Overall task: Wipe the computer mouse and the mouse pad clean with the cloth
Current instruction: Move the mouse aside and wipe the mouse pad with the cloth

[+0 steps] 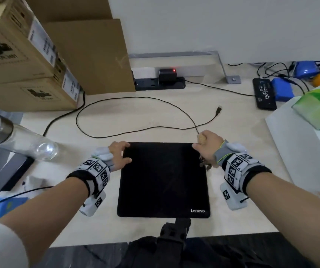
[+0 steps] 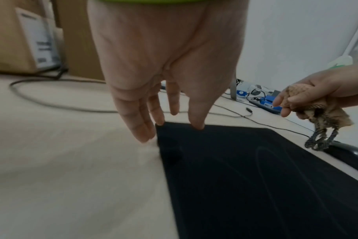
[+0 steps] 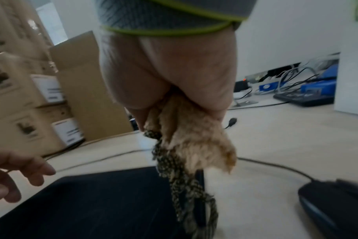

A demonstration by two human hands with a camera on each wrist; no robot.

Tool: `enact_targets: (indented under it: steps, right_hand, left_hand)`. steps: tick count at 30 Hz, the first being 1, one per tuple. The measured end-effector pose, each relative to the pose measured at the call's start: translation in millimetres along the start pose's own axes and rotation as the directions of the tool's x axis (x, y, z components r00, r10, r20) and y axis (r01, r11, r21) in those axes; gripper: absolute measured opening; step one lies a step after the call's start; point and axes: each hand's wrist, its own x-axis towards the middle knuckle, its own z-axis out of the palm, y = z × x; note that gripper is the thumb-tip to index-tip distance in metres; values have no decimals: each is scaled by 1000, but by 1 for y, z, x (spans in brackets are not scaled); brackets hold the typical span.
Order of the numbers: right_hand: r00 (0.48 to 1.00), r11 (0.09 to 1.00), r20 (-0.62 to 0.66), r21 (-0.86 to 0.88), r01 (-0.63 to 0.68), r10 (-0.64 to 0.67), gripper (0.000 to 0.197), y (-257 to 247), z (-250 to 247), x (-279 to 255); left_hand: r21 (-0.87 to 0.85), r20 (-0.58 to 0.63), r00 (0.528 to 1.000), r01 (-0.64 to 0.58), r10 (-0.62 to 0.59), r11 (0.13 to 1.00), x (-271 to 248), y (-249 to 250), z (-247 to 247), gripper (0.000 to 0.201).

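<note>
A: Hands?
B: Right hand (image 1: 206,147) was fisted round the bunched cloth (image 3: 192,140), up at the mouse pad (image 1: 163,180)'s far right corner. Left hand (image 1: 119,156) was relaxed, fingertips (image 2: 197,124) on the far left corner.
A: Mouse?
B: Mouse (image 3: 335,208) sat on the desk (image 1: 145,120) just right of the pad, untouched.
A: Progress?
B: Faint swirl marks on the pad, so maybe partly wiped. Couldn't tell about the mouse.

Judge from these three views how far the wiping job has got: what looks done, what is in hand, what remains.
Done: the mouse lies off the mouse pad, on the desk to its right. In hand: the right hand grips the bunched cloth at the pad's far right corner; the left hand touches the far left corner. Whether either item has been wiped cannot be told.
</note>
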Motion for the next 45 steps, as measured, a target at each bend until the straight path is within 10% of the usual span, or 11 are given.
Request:
enact_targets:
  steps: [9,24,32,39,42,45]
  right_hand:
    - [963,991,237,-5,133,-128,58,-34,61,-19]
    - [918,909,81,-132,395,-387,39,-115,122,-7]
    - [812,796,39,-171,580,-583,40,-143,166,-2]
    - [776,724,202,-282,630,-598,32,-141,199,-8]
    - [713,689,383,-226,689,-588,24,-129,203,-50]
    - [520,600,584,-68,797,-624,15,-99,200,-97]
  left_hand:
    - [-124,6,992,125,-125,984,-51,-18,47,59]
    - [-334,68,979,204,-193,920,-96,-56,60,37]
    - [265,30,980,-198,198,944,-112,-71,52,95]
    - [435,144,967,-253,210,864,-115,-93,65,100]
    - [426,178,967,-242,181,872,-120,-95,67,100]
    - [423,206,963,-247,173,872,-119,-94,65,100]
